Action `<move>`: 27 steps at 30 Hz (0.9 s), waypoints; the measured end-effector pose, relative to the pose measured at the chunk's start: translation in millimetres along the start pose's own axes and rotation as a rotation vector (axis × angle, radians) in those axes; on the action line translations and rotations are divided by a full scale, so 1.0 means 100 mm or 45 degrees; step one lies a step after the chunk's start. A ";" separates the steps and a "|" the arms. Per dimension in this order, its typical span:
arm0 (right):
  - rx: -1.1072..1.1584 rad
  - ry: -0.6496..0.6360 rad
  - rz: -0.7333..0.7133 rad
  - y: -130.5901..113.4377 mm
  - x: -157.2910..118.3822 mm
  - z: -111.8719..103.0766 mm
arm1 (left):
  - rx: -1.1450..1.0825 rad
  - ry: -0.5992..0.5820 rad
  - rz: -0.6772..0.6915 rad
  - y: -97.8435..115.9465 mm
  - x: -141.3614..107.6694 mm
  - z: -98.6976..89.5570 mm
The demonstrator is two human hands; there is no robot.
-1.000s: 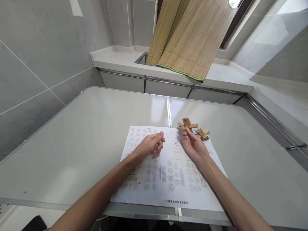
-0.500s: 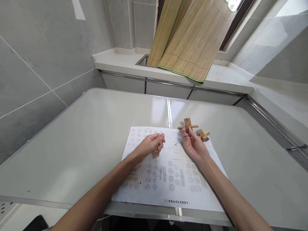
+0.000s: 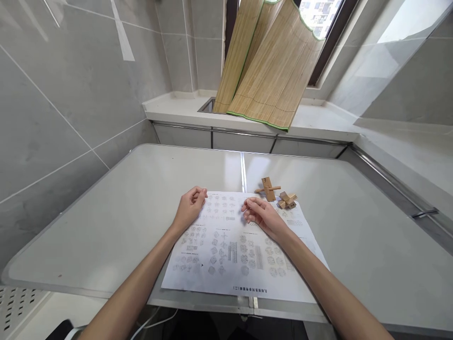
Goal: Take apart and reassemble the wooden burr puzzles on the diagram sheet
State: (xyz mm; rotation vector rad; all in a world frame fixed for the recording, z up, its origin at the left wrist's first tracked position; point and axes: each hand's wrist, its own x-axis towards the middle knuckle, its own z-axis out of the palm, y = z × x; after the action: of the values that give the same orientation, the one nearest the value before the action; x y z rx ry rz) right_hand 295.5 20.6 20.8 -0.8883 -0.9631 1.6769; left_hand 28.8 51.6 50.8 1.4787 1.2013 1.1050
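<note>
My left hand (image 3: 191, 204) is over the far left corner of a printed paper sheet (image 3: 226, 278). Its fingers are curled in and closed; whatever they may hold is hidden. My right hand (image 3: 261, 215) hovers above the sheet's far part, fingers loosely bent and a little apart, with nothing visible in them. Just beyond it lies a cross-shaped wooden puzzle (image 3: 268, 190), a flat marked piece with a thin stick across it. To its right, an interlocking wooden burr puzzle (image 3: 287, 200) sits at the sheet's far right corner. Neither puzzle is touched.
The sheet lies on a pale folding table (image 3: 116, 226) with a metal seam (image 3: 243, 172) down its middle. Behind the table runs a white counter (image 3: 173, 107) with a sink edge. A bamboo mat (image 3: 269, 85) leans there by the window. Grey tiled walls stand on both sides.
My right hand has let go of the cross-shaped wooden puzzle and drawn back to the left and nearer. My left hand has moved left to the sheet's far left corner. The view has tilted up.
</note>
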 end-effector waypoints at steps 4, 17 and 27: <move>-0.084 -0.018 -0.012 -0.02 -0.01 0.02 | 0.279 0.068 -0.002 0.02 -0.24 -0.26; -0.097 -0.087 -0.058 0.07 -0.01 0.00 | 0.445 0.169 -0.074 -0.18 -0.65 -0.50; -0.027 -0.127 -0.130 0.08 -0.02 0.01 | 0.498 0.233 -0.009 -0.20 -0.68 -0.50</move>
State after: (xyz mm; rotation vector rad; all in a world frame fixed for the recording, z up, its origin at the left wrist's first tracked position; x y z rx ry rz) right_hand 291.5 17.0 13.9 -0.7624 -1.0772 1.6393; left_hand -32.2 -7.8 34.1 1.6875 1.6200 1.0587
